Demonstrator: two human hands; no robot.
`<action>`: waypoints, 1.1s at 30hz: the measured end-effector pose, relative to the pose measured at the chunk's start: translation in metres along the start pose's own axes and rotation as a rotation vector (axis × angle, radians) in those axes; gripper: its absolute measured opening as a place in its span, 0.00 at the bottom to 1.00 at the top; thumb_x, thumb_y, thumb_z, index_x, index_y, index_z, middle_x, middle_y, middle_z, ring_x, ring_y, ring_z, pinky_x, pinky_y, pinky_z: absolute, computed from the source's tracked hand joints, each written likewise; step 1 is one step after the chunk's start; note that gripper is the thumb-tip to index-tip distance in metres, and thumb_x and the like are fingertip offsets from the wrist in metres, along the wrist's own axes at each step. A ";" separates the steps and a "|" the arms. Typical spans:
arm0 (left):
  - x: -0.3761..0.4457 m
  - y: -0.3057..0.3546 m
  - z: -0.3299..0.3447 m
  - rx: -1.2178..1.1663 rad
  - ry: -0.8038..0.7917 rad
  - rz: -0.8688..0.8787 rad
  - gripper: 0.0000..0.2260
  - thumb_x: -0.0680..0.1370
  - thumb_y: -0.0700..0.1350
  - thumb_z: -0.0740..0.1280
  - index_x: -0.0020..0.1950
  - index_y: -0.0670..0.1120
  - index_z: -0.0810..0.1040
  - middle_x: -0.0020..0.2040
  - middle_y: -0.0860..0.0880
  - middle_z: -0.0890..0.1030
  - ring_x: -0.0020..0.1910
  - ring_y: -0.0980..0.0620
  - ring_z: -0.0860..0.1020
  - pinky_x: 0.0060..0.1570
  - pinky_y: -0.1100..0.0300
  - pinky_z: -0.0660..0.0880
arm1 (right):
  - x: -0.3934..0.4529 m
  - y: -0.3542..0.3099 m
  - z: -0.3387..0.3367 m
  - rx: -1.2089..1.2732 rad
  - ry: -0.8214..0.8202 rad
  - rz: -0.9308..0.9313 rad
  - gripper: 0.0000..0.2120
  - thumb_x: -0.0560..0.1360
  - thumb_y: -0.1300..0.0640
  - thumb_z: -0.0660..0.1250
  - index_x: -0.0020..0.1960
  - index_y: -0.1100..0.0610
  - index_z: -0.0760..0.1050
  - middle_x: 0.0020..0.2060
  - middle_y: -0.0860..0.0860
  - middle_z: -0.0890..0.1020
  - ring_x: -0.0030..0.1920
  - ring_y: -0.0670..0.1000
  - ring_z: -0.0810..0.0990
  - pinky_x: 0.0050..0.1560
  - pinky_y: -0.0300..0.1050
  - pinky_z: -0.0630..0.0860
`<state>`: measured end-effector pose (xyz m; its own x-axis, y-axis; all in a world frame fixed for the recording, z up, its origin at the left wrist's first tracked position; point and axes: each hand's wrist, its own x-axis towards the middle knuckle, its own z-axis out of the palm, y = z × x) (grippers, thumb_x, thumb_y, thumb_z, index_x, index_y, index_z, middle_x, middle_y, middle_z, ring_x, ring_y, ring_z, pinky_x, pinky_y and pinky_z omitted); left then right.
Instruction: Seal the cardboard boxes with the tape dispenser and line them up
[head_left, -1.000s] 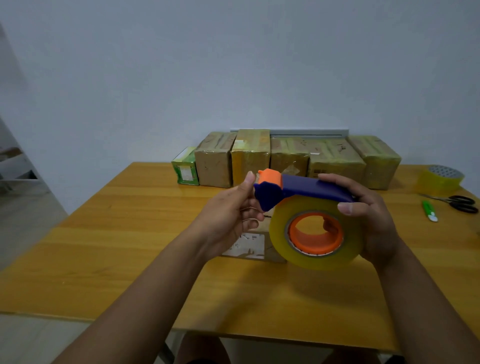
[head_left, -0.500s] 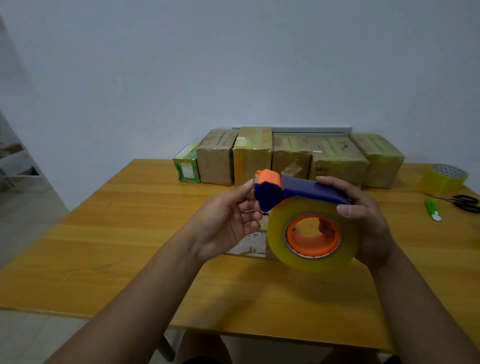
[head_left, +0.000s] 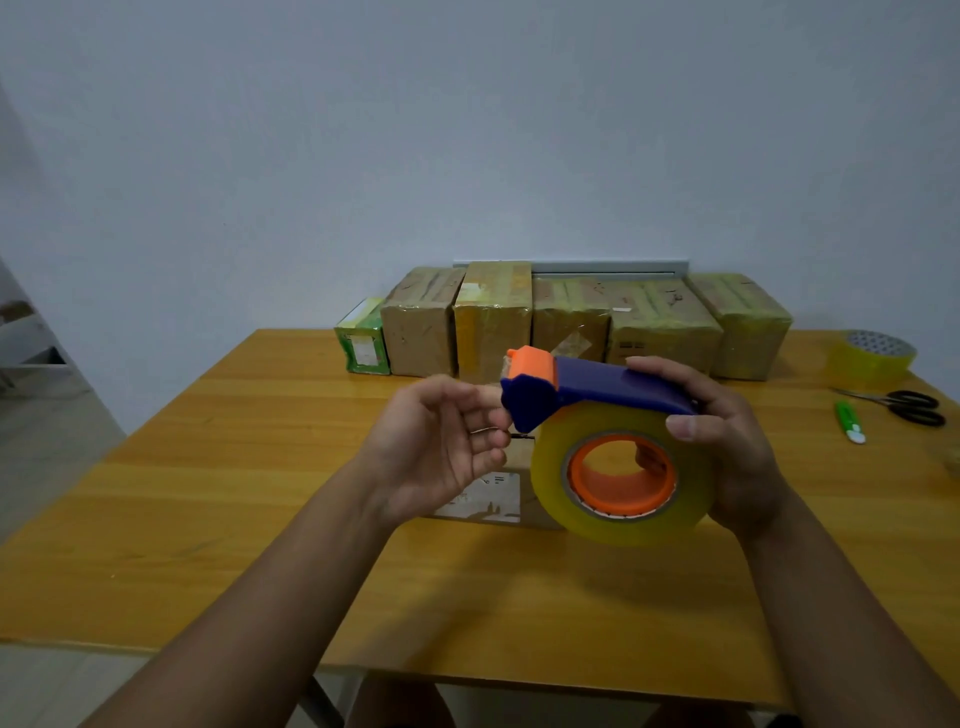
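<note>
Broadly, a wooden table (head_left: 208, 519) lies under both hands, and beyond the fingertips, against the wall, a row of taped cardboard boxes (head_left: 571, 322) stands side by side, touching or nearly so. Just below and behind the fingers one more cardboard box (head_left: 491, 493) sits on the table, mostly hidden by the hands; whether its flaps are taped cannot be told. Held above it is the tape dispenser (head_left: 613, 415), a blue handle with an orange head over a fat roll of yellowish clear tape on an orange core. The right hand (head_left: 732, 452) grips it, fingers curled over the blue handle and thumb on the near face of the roll. The left hand (head_left: 436, 447) has its fingers loosely curled toward the dispenser's front edge, fingertips at or just short of it; whether they pinch the tape's free end cannot be seen. Out past the right hand's knuckles lie a spare tape roll (head_left: 872, 358), scissors (head_left: 904, 405) and a small green cutter (head_left: 849, 421). By my judgement the dispenser is rigid plastic and moderately weighty with so full a roll, best held by the handle as now, while the serrated edge at the head is to be avoided. The tape itself is thin, sticky and prone to folding on itself, so the free end wants a light pinch at its corners.
</note>
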<state>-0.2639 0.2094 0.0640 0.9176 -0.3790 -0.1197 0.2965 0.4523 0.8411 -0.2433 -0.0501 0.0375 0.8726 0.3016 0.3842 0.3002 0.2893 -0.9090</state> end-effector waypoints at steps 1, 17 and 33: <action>0.000 0.000 -0.002 0.001 0.015 -0.013 0.17 0.76 0.47 0.56 0.42 0.39 0.81 0.37 0.44 0.78 0.34 0.50 0.76 0.34 0.62 0.76 | 0.000 -0.001 0.000 -0.015 0.002 0.002 0.25 0.60 0.52 0.69 0.57 0.46 0.82 0.54 0.54 0.83 0.47 0.57 0.83 0.38 0.45 0.80; 0.004 0.021 -0.017 0.674 0.332 0.005 0.08 0.80 0.38 0.61 0.48 0.35 0.78 0.33 0.44 0.77 0.31 0.52 0.76 0.34 0.61 0.75 | -0.003 -0.003 0.016 -0.417 -0.127 0.028 0.27 0.61 0.42 0.72 0.61 0.36 0.76 0.58 0.36 0.77 0.57 0.47 0.78 0.47 0.41 0.79; 0.017 0.035 -0.071 0.997 0.581 0.106 0.10 0.81 0.44 0.65 0.47 0.39 0.82 0.36 0.45 0.78 0.34 0.52 0.73 0.34 0.60 0.73 | 0.008 -0.023 -0.030 -0.617 -0.108 0.164 0.25 0.65 0.43 0.71 0.61 0.31 0.75 0.61 0.37 0.76 0.55 0.38 0.77 0.51 0.40 0.76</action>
<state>-0.2186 0.2764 0.0539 0.9854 0.1676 -0.0308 0.1082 -0.4758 0.8729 -0.2316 -0.0816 0.0567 0.8920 0.3962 0.2176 0.3606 -0.3337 -0.8710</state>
